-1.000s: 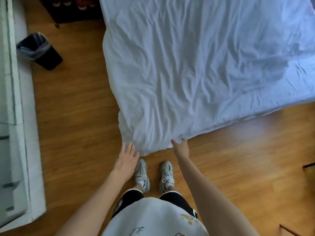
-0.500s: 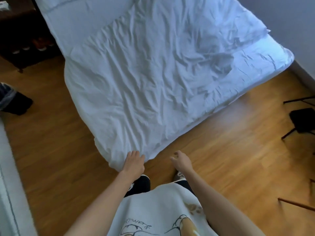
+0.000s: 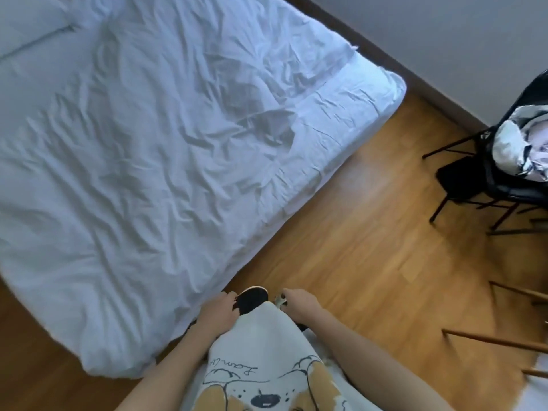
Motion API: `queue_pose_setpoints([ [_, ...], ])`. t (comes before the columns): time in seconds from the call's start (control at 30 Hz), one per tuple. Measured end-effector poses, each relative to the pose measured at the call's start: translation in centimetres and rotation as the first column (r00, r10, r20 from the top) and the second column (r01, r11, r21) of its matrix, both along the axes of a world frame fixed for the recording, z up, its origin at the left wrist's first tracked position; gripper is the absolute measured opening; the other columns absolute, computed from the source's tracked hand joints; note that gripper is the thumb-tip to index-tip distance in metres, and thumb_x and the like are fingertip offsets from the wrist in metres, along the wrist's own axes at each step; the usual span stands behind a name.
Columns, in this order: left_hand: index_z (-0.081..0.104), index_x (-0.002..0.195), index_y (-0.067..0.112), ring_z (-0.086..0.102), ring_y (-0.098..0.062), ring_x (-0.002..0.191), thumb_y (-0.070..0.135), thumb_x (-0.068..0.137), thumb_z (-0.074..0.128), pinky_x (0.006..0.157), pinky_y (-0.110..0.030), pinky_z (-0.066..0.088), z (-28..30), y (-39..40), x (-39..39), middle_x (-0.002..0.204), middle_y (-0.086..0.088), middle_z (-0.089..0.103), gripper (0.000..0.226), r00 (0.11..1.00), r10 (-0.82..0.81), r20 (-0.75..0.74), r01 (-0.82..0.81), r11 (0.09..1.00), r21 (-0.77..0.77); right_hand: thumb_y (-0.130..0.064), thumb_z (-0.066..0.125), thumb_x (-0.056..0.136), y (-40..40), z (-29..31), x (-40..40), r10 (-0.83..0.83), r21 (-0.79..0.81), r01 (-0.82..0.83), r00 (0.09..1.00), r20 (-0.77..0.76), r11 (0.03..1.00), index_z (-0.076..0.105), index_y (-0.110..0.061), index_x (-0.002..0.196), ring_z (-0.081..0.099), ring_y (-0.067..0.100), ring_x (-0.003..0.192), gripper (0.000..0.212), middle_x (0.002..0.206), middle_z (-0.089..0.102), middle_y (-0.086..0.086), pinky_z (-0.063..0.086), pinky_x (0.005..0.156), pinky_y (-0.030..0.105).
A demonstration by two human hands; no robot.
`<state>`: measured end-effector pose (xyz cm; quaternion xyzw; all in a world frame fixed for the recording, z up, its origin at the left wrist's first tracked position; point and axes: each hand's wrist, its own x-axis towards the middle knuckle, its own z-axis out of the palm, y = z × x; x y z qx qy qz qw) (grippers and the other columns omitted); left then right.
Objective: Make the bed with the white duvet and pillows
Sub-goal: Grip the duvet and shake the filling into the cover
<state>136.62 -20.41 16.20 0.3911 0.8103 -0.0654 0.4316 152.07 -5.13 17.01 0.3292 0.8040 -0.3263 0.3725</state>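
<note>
The white duvet [image 3: 142, 161] lies wrinkled across the bed, its near corner hanging over the wooden floor at the lower left. A strip of the white bed sheet [image 3: 353, 96] shows uncovered along the bed's right side. A white pillow [image 3: 29, 22] sits at the top left, cut off by the frame. My left hand [image 3: 218, 311] hangs close to my body, right beside the duvet's lower edge, fingers loosely curled and holding nothing. To its right, over the floor, my right hand [image 3: 299, 301] is also loosely curled and empty.
A black chair [image 3: 486, 179] with a bundle of patterned cloth [image 3: 522, 143] stands at the right by the wall. Wooden furniture legs [image 3: 498, 341] stick in at the lower right. Wooden floor [image 3: 370, 226] runs between bed and chair.
The view has swung right along the bed's foot. My left hand has left the duvet corner and both hands have drawn back toward my body.
</note>
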Motion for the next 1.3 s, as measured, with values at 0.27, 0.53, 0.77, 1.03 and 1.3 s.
queue_pose_setpoints([
  [0.27, 0.055, 0.118, 0.021, 0.058, -0.022, 0.102, 0.027, 0.091, 0.044, 0.081, -0.032, 0.047, -1.8, 17.5, -2.1, 0.119, -0.003, 0.062, 0.030, 0.999, -0.015, 0.033, 0.014, 1.000, 0.027, -0.025, 0.041, 0.096, 16.9, -0.9, 1.7, -0.149, -0.033, 0.152, 0.986, 0.076, 0.988, 0.047, -0.011, 0.135, 0.057, 0.026, 0.106, 0.041, 0.126, 0.058, 0.009, 0.044, 0.073, 0.032],
  [0.53, 0.051, 0.129, 0.019, 0.054, -0.026, 0.114, 0.029, 0.095, 0.044, 0.091, -0.034, 0.045, -4.0, 38.1, -10.6, 0.127, -0.006, 0.057, 0.037, 1.000, 0.028, -0.003, -0.027, 0.995, 0.091, -0.024, 0.043, 0.097, 37.7, 0.3, -3.9, -0.176, 0.070, 0.168, 0.975, 0.138, 0.983, 0.043, -0.013, 0.139, 0.058, 0.025, 0.107, 0.044, 0.131, 0.057, 0.009, 0.049, 0.079, 0.033],
  [0.77, 0.047, 0.136, 0.015, 0.049, -0.028, 0.119, 0.024, 0.095, 0.044, 0.093, -0.036, 0.041, -1.3, 53.8, -18.0, 0.132, -0.010, 0.053, 0.042, 0.997, 0.080, -0.023, -0.074, 0.982, 0.171, -0.030, 0.046, 0.098, 53.3, 2.9, -11.9, -0.166, 0.141, 0.162, 0.986, 0.016, 0.977, 0.048, -0.013, 0.135, 0.058, 0.026, 0.110, 0.041, 0.130, 0.058, 0.008, 0.050, 0.087, 0.036],
  [1.03, 0.048, 0.135, 0.017, 0.055, -0.028, 0.110, 0.025, 0.096, 0.044, 0.086, -0.033, 0.045, -2.5, 64.5, -20.0, 0.127, -0.011, 0.056, 0.040, 0.935, 0.356, -0.002, -0.354, 0.931, 0.093, -0.029, 0.045, 0.095, 68.5, 0.3, -19.2, 0.080, 0.093, -0.080, 0.997, 0.004, 0.992, 0.051, -0.016, 0.130, 0.057, 0.028, 0.111, 0.038, 0.125, 0.061, 0.009, 0.045, 0.085, 0.034],
  [1.3, 0.044, 0.139, 0.017, 0.050, -0.027, 0.117, 0.031, 0.097, 0.044, 0.089, -0.037, 0.046, -5.7, 77.8, -13.7, 0.133, -0.009, 0.052, 0.044, 0.734, 0.678, -0.049, -0.680, 0.731, -0.060, -0.027, 0.045, 0.097, 88.7, -4.3, -22.8, 0.468, -0.021, -0.468, 0.884, -0.008, 0.884, 0.047, -0.015, 0.135, 0.048, 0.030, 0.121, 0.040, 0.127, 0.056, 0.013, 0.040, 0.090, 0.036],
])
